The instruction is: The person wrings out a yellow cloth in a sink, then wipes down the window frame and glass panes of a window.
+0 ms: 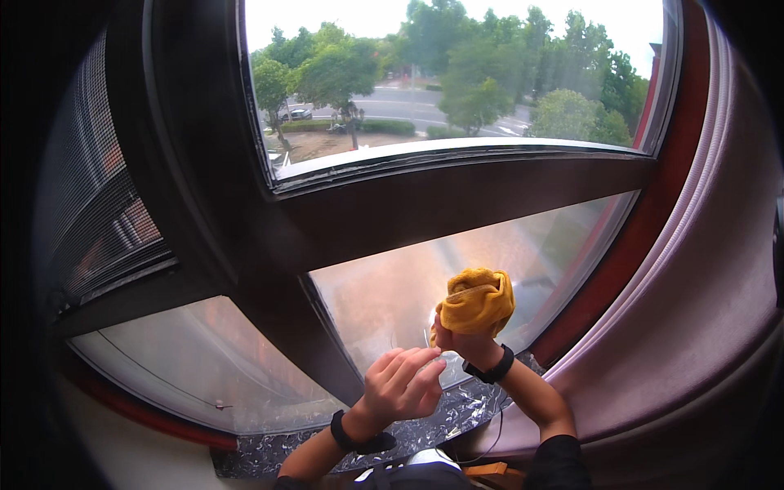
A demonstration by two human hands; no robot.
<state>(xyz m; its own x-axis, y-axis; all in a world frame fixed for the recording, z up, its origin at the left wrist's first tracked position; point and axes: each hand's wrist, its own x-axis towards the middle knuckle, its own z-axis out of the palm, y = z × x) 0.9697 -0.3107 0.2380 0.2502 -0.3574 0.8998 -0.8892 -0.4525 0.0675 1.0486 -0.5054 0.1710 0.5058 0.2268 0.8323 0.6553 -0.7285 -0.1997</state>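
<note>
A bunched yellow cloth (478, 303) is in my right hand (468, 346), held up in front of the lower window pane (380, 294). The cloth hides most of that hand's fingers. My left hand (404, 383) is just below and to the left, its fingers bent and a little apart, with nothing seen in it. Its fingertips are close to the right hand and the cloth's lower edge; whether they touch I cannot tell. Black bands are on both wrists.
A dark crossbar (453, 202) parts the lower pane from the upper pane (392, 116). A dark speckled stone sill (275, 453) runs below. On the right hangs a pinkish curtain (686, 306). A screened window section (104, 202) is at left. A thin cable (501, 429) crosses near the sill.
</note>
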